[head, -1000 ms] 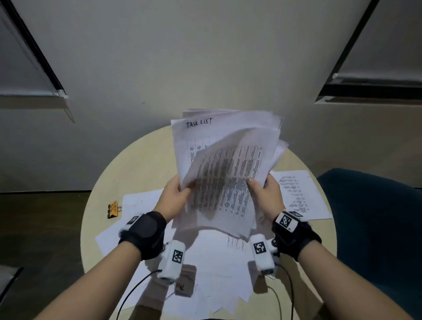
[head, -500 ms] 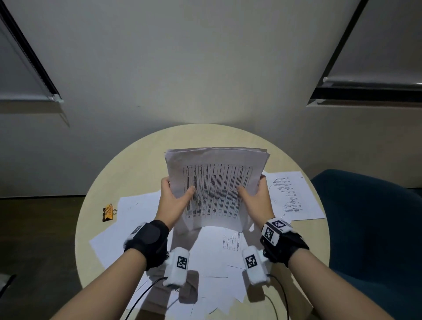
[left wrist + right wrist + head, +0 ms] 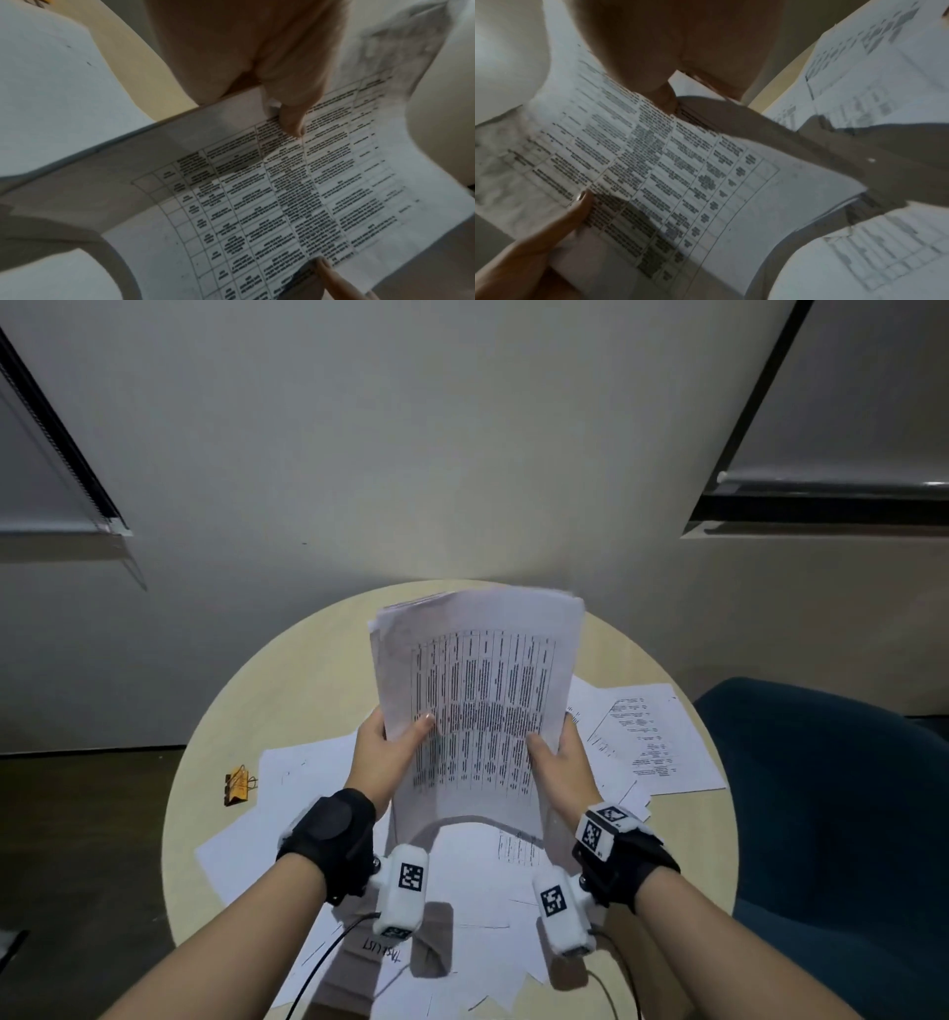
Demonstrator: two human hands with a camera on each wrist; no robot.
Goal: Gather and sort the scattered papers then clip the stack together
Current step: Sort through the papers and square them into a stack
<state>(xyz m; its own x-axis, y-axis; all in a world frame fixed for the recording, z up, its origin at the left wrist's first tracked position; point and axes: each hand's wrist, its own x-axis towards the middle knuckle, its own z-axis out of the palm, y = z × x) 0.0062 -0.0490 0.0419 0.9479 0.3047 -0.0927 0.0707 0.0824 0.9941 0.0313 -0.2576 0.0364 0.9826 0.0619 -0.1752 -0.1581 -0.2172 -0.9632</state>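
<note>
I hold a stack of printed papers [image 3: 477,706] upright above the round table, its front sheet a table of text [image 3: 295,192] [image 3: 667,172]. My left hand [image 3: 382,752] grips its left edge, thumb on the front. My right hand [image 3: 557,760] grips the right edge the same way. The stack's lower edge bows over the table. Several loose sheets [image 3: 462,891] lie scattered under my wrists, more to the right [image 3: 652,742] and left [image 3: 303,767]. An orange binder clip [image 3: 237,784] lies on the table's left side.
The round beige table [image 3: 287,680] stands against a pale wall. A dark teal chair [image 3: 842,803] sits right of it. Dark floor [image 3: 82,839] shows to the left. Cables run from the wrist cameras over the near sheets.
The fanned, uneven sheets have come together into one squared stack. I lowered it toward the table, then raised it again, tilted a little to the right.
</note>
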